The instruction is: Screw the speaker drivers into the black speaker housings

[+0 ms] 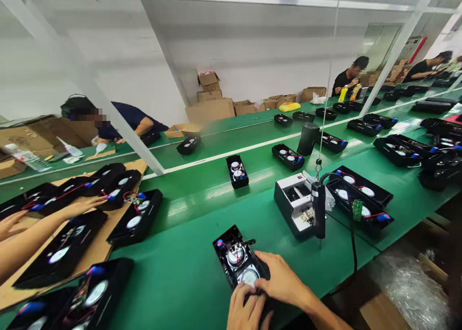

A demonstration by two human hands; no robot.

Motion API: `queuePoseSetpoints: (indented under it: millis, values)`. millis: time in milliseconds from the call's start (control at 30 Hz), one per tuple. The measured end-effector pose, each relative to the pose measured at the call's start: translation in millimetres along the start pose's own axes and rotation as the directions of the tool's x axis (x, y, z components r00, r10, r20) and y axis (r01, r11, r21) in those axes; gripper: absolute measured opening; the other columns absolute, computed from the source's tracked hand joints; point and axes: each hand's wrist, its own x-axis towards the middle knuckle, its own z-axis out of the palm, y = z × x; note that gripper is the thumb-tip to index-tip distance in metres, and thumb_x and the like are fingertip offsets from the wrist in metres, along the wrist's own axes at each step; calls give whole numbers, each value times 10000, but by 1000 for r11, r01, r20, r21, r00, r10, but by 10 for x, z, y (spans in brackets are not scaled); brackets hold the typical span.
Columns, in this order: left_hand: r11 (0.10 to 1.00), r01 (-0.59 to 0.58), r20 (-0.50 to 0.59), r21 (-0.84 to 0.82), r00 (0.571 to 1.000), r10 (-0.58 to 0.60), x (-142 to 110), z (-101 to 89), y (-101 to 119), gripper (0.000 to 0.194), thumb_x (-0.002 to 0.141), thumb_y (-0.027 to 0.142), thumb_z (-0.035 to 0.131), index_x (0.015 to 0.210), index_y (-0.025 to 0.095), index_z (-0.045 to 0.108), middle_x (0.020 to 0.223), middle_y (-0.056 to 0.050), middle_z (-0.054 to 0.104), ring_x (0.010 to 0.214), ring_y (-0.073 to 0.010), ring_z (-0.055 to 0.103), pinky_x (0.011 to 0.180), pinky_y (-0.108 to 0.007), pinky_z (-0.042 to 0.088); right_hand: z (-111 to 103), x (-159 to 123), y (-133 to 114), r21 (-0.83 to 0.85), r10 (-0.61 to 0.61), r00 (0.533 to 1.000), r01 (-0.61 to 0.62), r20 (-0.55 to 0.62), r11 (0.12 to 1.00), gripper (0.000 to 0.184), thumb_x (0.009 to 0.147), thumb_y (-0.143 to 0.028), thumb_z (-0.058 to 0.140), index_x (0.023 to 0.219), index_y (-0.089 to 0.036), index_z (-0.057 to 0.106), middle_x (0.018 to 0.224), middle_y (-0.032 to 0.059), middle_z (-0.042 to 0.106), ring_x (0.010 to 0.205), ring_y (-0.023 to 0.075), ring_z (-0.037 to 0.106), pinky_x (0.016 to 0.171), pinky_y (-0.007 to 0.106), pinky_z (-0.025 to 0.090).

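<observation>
A black open speaker housing (pixel 234 257) lies on the green bench top (pixel 173 277) right in front of me, with two round white-centred drivers and red and blue wires inside. My left hand (pixel 245 308) grips its near end from below. My right hand (pixel 281 277) comes in from the lower right, its fingers curled over the same end. The lowest part of the housing is hidden by my fingers. To the right of my hands, an electric screwdriver (pixel 318 209) hangs bit-down on a cord, not touching anything I hold.
A white and black box fixture (pixel 294 202) and a housing with a green circuit board (pixel 357 209) stand to the right. A co-worker's arm (pixel 36 233) reaches over housings on a cardboard sheet (pixel 115 229) at left. Several more housings line the green benches; cartons stand behind.
</observation>
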Motion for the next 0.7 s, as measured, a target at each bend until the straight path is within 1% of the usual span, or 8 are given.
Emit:
queuePoseSetpoints:
  millis: [67, 167, 267, 367, 433, 533, 600, 700]
  values:
    - [995, 44, -36, -88, 998, -47, -33, -47, 118, 346, 863, 232, 771, 1200, 307, 751, 851, -20, 811, 887, -244, 772, 890, -388, 687, -123, 23, -52, -100, -99, 993, 106, 66, 989, 760, 708, -23, 622, 1433, -220, 742, 1365, 118, 816, 1251, 341, 773, 1102, 426, 569]
    - [983, 58, -23, -173, 998, -63, 55, -337, 80, 399, 894, 121, 746, 1262, 274, 753, 943, -33, 825, 1001, -233, 776, 925, -355, 684, -435, 129, -92, -152, -190, 964, 220, 185, 964, 672, 720, 20, 557, 1269, -257, 828, 1168, 50, 883, 1052, 265, 841, 906, 287, 591]
    - [992, 56, -12, -111, 998, -58, 238, -640, -63, 322, 928, 121, 740, 1205, 277, 786, 1041, -55, 809, 1137, -250, 755, 946, -372, 691, -824, 317, -110, -222, -196, 929, 272, 313, 936, 694, 678, 63, 536, 1177, -279, 878, 1100, 23, 896, 1047, 250, 849, 886, 265, 586]
    - [991, 96, -20, -91, 995, -98, 394, -750, -130, 224, 961, 142, 727, 1110, 290, 806, 1182, -78, 776, 1325, -296, 687, 985, -437, 693, -1071, 439, -162, -275, -161, 931, 257, 326, 927, 641, 661, 69, 547, 1081, -260, 903, 1082, 19, 897, 1062, 246, 841, 929, 281, 591]
    - [987, 95, -7, -132, 995, -97, 451, -733, -114, 206, 980, 138, 704, 1089, 284, 802, 1231, -87, 761, 1385, -306, 656, 999, -460, 693, -1068, 426, -250, -253, -155, 964, 208, 216, 945, 467, 768, -3, 614, 1048, -244, 899, 1072, 22, 894, 1011, 225, 831, 898, 281, 596]
    - [980, 80, -3, -184, 997, -82, 489, -666, -49, 220, 978, 120, 694, 1105, 272, 792, 1221, -84, 764, 1382, -291, 666, 1014, -452, 692, -832, 319, -434, -261, -81, 997, 79, 4, 962, 117, 894, -291, 777, 914, -235, 878, 854, 18, 866, 779, 198, 788, 739, 280, 567]
    - [976, 84, 4, -199, 996, -85, 503, -628, -6, 235, 963, 109, 703, 1106, 273, 790, 1211, -76, 772, 1371, -285, 678, 1031, -450, 685, -621, 258, -536, -372, -4, 998, -18, -56, 928, 215, 851, -456, 864, 797, -248, 848, 722, 18, 825, 700, 209, 759, 696, 297, 531]
    - [971, 91, 3, -221, 996, -93, 526, -584, 36, 217, 960, 107, 703, 1088, 263, 783, 1169, -72, 788, 1305, -277, 717, 1069, -484, 664, -434, 257, -576, -470, 65, 993, -103, -97, 877, 179, 852, -423, 857, 785, -259, 833, 749, 40, 835, 758, 244, 779, 729, 326, 525]
